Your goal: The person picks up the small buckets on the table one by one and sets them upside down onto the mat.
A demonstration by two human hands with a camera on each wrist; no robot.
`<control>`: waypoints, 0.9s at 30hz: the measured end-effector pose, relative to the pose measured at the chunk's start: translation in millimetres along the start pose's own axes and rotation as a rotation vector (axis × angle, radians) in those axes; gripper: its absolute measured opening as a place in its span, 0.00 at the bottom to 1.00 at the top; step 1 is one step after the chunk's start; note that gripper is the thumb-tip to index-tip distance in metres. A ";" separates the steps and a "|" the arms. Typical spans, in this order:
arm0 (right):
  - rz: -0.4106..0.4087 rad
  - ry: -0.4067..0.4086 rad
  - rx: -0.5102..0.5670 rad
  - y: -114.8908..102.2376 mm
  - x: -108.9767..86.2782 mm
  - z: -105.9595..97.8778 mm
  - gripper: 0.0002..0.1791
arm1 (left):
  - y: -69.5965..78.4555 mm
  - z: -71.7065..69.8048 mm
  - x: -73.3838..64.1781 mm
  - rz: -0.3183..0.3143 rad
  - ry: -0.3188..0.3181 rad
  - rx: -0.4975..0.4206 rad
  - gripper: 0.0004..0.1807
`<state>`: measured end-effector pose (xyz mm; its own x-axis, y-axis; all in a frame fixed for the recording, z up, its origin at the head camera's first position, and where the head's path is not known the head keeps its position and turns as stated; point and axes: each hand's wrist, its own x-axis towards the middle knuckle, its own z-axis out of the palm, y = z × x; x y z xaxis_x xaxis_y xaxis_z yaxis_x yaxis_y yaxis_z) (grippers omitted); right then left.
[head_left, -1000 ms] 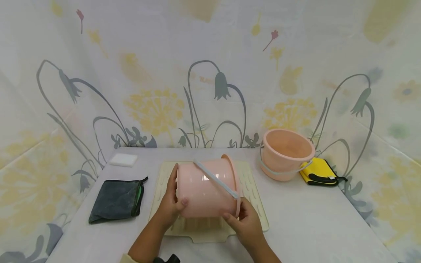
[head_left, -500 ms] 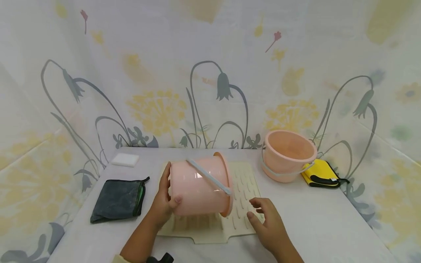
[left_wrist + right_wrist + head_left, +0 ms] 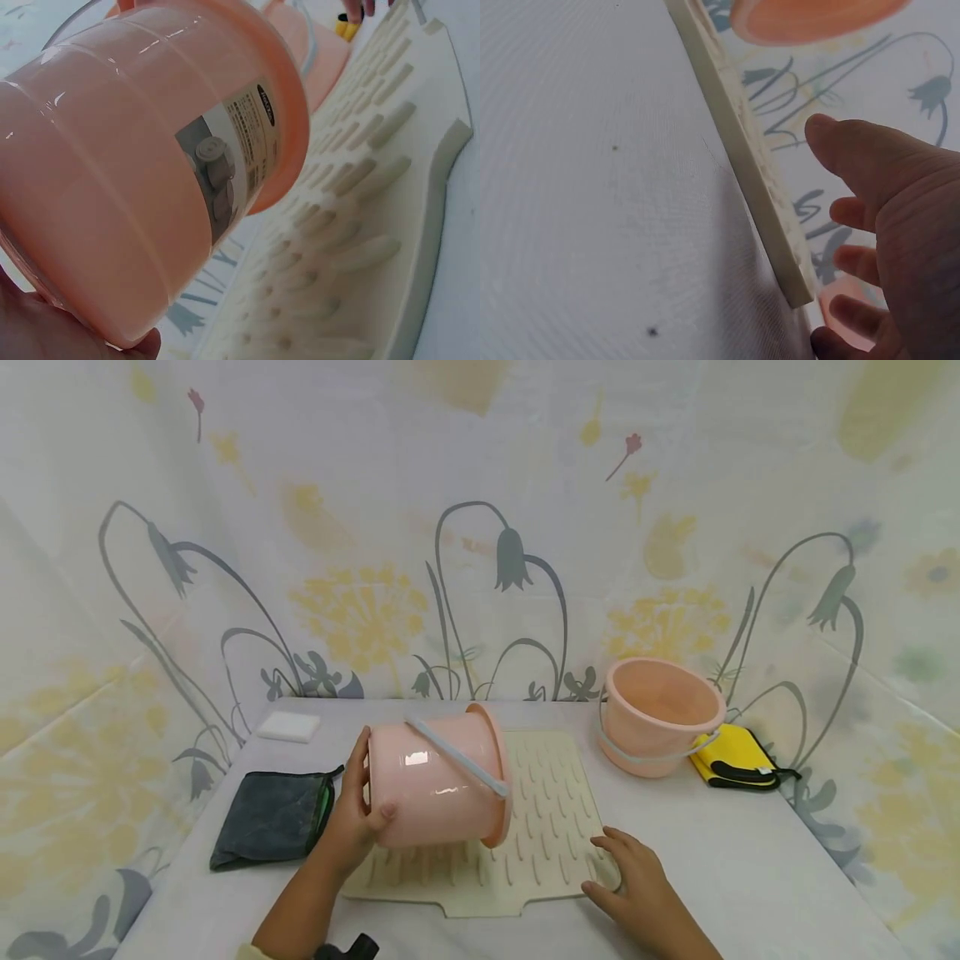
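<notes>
A pink plastic bucket (image 3: 442, 793) with a pale grey handle (image 3: 459, 758) lies sideways in the air, its mouth facing right. My left hand (image 3: 351, 814) grips it by the base end, the thumb on the near side. In the left wrist view a printed label (image 3: 229, 154) shows on the bucket's wall. Beneath it is a cream ridged draining mat (image 3: 551, 810). At the mat's front right corner my right hand (image 3: 637, 883) holds nothing, its fingers spread and slightly bent. The right wrist view shows those fingers beside the mat's edge (image 3: 742, 161).
A second pink bucket (image 3: 648, 752) stands upright at the back right, beside a folded yellow cloth (image 3: 738, 756) with black trim. On the left lie a dark folded cloth pouch (image 3: 270, 817) and a white sponge block (image 3: 288, 727). A patterned curtain (image 3: 480, 610) closes off the back.
My right hand has let go of the bucket's rim and moved right and down to the mat's corner. The left hand has carried the bucket a little to the left.
</notes>
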<state>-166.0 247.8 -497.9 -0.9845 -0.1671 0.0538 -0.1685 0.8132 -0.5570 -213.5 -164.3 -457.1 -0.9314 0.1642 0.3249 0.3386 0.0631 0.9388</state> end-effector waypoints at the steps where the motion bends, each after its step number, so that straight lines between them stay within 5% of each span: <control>1: 0.008 -0.014 0.001 1.4 -0.2 -0.1 0.36 | 0.8 -1.8 -0.2 0.000 0.001 0.005 0.56; 12: 0.104 -0.122 0.038 8.8 -2.3 5.9 0.46 | 14.3 -22.0 0.6 0.016 0.018 0.084 0.56; 27: 0.111 -0.148 0.042 8.2 -1.9 6.8 0.43 | 23.9 -55.0 -0.5 -0.020 0.042 0.269 0.57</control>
<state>-165.2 251.0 -508.3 -0.9783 -0.1608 -0.1310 -0.0541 0.8076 -0.5872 -212.3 -217.0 -428.5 -0.9411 0.1195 0.3163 0.3381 0.3263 0.8827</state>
